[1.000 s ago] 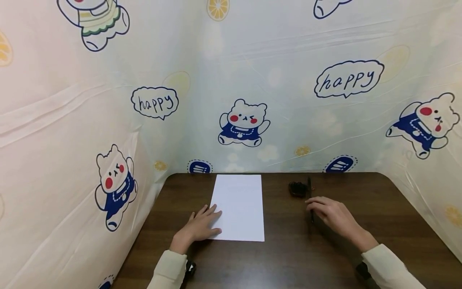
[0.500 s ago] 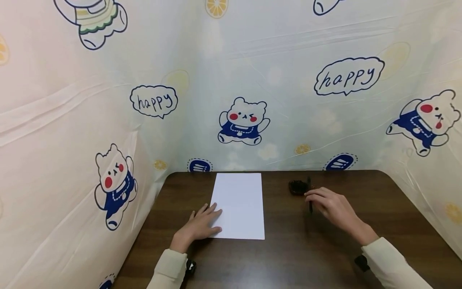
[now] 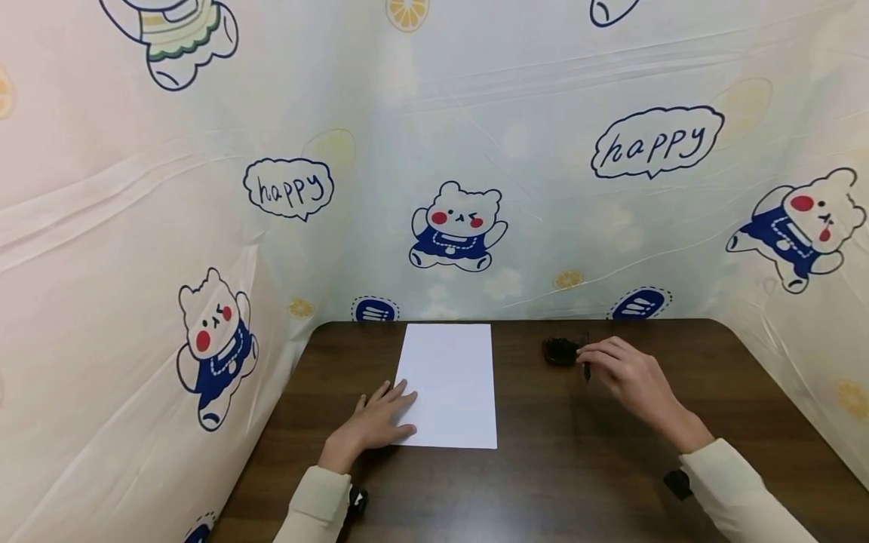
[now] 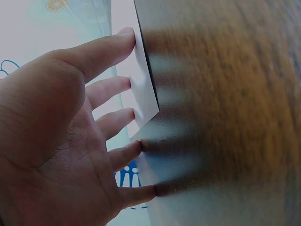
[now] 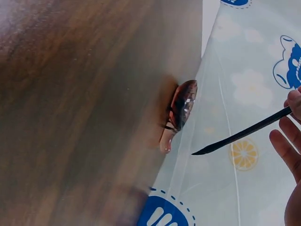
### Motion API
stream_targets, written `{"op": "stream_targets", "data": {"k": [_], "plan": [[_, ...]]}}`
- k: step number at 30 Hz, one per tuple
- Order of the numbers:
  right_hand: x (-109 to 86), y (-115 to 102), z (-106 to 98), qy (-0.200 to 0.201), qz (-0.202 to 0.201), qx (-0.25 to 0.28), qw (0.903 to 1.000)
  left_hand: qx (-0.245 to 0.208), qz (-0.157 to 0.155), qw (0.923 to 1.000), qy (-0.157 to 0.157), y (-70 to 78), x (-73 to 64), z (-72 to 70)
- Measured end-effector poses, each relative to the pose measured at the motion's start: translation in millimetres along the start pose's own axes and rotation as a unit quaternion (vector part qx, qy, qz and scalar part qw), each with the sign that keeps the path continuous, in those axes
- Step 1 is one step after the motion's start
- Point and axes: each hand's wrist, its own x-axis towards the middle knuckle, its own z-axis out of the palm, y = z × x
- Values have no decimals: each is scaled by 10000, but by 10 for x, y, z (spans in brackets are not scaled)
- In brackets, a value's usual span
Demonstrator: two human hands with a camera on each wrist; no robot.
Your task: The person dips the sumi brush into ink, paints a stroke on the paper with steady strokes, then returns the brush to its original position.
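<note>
A blank white sheet of paper [image 3: 448,385] lies on the brown table. My left hand [image 3: 372,422] rests with spread, straight fingers on its left edge; in the left wrist view the thumb and two fingertips touch the paper [image 4: 146,89] and the other two fingertips meet the table. My right hand [image 3: 631,381] pinches a thin black stick with a pointed tip [image 5: 240,135] between fingers and thumb, tip clear of the tabletop in the right wrist view. Just left of the hand sits a small, glossy dark amber-brown object [image 3: 560,351], with a paler narrow end in the right wrist view.
The wood-grain table [image 3: 536,483] has rounded far corners. A pale curtain [image 3: 543,226] printed with bears and "happy" bubbles surrounds it at the back and both sides. Dark bands sit at both wrists by the pale sleeves.
My right hand has moved farther back over the table with the black stick, closer to the glossy brown object. The left hand and the paper have stayed put.
</note>
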Motion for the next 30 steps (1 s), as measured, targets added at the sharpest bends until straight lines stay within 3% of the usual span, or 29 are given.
{"op": "stream_targets", "data": {"k": [12, 30], "plan": [[98, 24, -45, 520, -2, 134, 9986, -31, 4, 10000, 62, 14, -16, -8], [148, 83, -123, 633, 492, 156, 9967, -70, -12, 10000, 52, 38, -5, -8]]}}
